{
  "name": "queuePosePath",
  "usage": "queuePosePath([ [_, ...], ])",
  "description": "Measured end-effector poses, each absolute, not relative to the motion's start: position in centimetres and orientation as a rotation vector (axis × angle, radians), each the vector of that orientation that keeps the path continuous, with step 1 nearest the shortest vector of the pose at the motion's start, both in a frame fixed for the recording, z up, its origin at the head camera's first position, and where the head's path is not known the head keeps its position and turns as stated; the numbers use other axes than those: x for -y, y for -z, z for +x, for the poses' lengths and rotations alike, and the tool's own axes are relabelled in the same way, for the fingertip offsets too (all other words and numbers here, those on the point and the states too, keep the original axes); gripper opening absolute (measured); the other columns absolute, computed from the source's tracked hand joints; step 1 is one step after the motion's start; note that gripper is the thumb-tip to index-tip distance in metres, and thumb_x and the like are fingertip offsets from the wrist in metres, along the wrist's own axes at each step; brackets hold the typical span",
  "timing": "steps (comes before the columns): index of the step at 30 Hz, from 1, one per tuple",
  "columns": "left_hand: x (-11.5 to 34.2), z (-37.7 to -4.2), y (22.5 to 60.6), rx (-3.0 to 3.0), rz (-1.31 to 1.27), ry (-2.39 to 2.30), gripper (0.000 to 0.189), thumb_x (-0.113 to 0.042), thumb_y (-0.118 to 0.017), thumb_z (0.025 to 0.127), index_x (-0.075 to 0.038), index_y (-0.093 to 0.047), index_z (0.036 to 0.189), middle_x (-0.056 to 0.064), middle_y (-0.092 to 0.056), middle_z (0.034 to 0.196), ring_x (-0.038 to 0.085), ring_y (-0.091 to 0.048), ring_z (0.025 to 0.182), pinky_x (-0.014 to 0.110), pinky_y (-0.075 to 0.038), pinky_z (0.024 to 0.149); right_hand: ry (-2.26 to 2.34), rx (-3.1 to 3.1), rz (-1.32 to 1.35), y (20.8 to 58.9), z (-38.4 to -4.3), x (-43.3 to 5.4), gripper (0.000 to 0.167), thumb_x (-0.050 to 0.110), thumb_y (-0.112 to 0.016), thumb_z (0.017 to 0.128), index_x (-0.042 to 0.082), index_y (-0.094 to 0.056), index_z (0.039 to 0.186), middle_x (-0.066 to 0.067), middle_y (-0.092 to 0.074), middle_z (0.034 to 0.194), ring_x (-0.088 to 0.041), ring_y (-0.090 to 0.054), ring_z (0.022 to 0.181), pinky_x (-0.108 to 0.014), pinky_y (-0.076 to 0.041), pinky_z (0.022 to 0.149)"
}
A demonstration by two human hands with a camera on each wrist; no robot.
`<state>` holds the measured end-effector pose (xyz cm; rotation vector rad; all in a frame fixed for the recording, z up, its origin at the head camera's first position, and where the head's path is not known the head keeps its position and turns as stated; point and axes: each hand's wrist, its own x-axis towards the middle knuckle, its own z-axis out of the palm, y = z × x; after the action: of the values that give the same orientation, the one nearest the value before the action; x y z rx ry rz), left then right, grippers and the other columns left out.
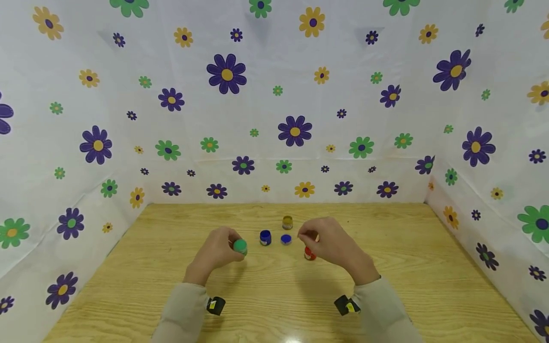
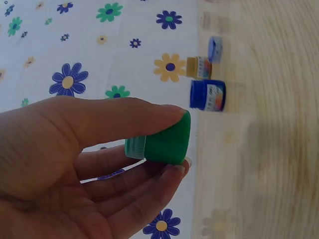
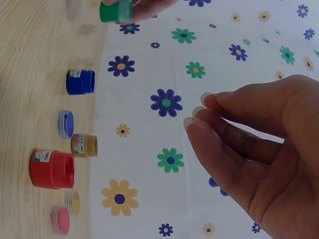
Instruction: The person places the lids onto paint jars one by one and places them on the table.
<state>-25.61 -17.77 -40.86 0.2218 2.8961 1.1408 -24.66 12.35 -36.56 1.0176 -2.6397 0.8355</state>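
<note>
Left hand (image 1: 216, 248), poised above the table (image 1: 274, 295), has fingers clamped round a green jar (image 1: 240, 247); right hand (image 1: 333, 242) hovers near the red jar (image 1: 309, 254), curved fingers nearly together.

A white sheet (image 1: 266, 107) printed with purple, yellow and green flowers is hung behind and along both sides of the worktop (image 1: 266, 286); its surface is marked with yellowish wood grain; faint creases are shown in the sheet.
</note>
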Motion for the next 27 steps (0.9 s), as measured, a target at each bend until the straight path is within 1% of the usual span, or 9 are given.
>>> queuePosePath([
  [5, 18.4, -26.1, 41.4, -2.897, 0.179, -1.082, 0.027, -0.002, -0.088, 0.075, 0.0, -0.075, 0.098, 0.01, -0.073, 0.096, 0.019, -0.064, 0.083, 0.036, -0.058, 0.078, -0.815, 2.688, 0.895, 36.2, -24.8, -13.4, 0.009, 0.009, -0.07, 0.097, 0.006, -0.078, 0.097, -0.002, -0.076, 0.087, -0.007, -0.065, 0.077, -0.023, -0.056, 0.073],
  [8, 18.7, -26.3, 41.9, -2.895, 0.156, -1.065, 0.025, -0.003, -0.089, 0.074, 0.0, -0.075, 0.095, 0.009, -0.073, 0.093, 0.019, -0.063, 0.083, 0.035, -0.057, 0.078, -0.837, 2.702, 0.838, 35.9, -25.0, -14.1, 0.009, 0.009, -0.069, 0.097, 0.006, -0.078, 0.097, -0.003, -0.076, 0.086, -0.009, -0.065, 0.076, -0.024, -0.055, 0.072],
  [12, 19.2, -26.4, 42.5, -2.887, 0.144, -1.051, 0.026, -0.001, -0.089, 0.073, 0.0, -0.075, 0.095, 0.01, -0.072, 0.092, 0.019, -0.062, 0.082, 0.036, -0.057, 0.077, -0.878, 2.703, 0.83, 35.8, -25.2, -14.8, 0.01, 0.007, -0.069, 0.096, 0.005, -0.079, 0.098, -0.003, -0.076, 0.085, -0.012, -0.066, 0.073, -0.022, -0.053, 0.067],
  [16, 19.4, -26.5, 42.9, -2.874, 0.136, -1.065, 0.028, 0.001, -0.088, 0.072, 0.0, -0.075, 0.097, 0.01, -0.072, 0.093, 0.02, -0.063, 0.083, 0.037, -0.058, 0.077, -0.885, 2.712, 0.843, 35.9, -25.3, -15.0, 0.01, 0.007, -0.069, 0.097, 0.004, -0.079, 0.099, -0.003, -0.077, 0.087, -0.011, -0.067, 0.073, -0.021, -0.053, 0.067],
  [22, 19.6, -26.6, 43.3, -2.881, 0.112, -1.072, 0.031, 0.004, -0.087, 0.071, 0.003, -0.074, 0.099, 0.013, -0.072, 0.095, 0.02, -0.065, 0.083, 0.037, -0.059, 0.077, -0.907, 2.725, 0.861, 36.0, -25.3, -14.9, 0.011, 0.007, -0.068, 0.097, 0.004, -0.078, 0.099, -0.004, -0.077, 0.087, -0.01, -0.066, 0.072, -0.02, -0.051, 0.063],
  [27, 19.6, -26.8, 43.7, -2.879, 0.122, -1.085, 0.03, 0.004, -0.086, 0.071, 0.004, -0.073, 0.099, 0.013, -0.072, 0.093, 0.02, -0.065, 0.082, 0.036, -0.059, 0.075, -0.894, 2.725, 0.863, 36.2, -25.4, -14.9, 0.01, 0.007, -0.069, 0.097, 0.005, -0.078, 0.099, -0.005, -0.077, 0.089, -0.012, -0.067, 0.073, -0.019, -0.051, 0.062],
])
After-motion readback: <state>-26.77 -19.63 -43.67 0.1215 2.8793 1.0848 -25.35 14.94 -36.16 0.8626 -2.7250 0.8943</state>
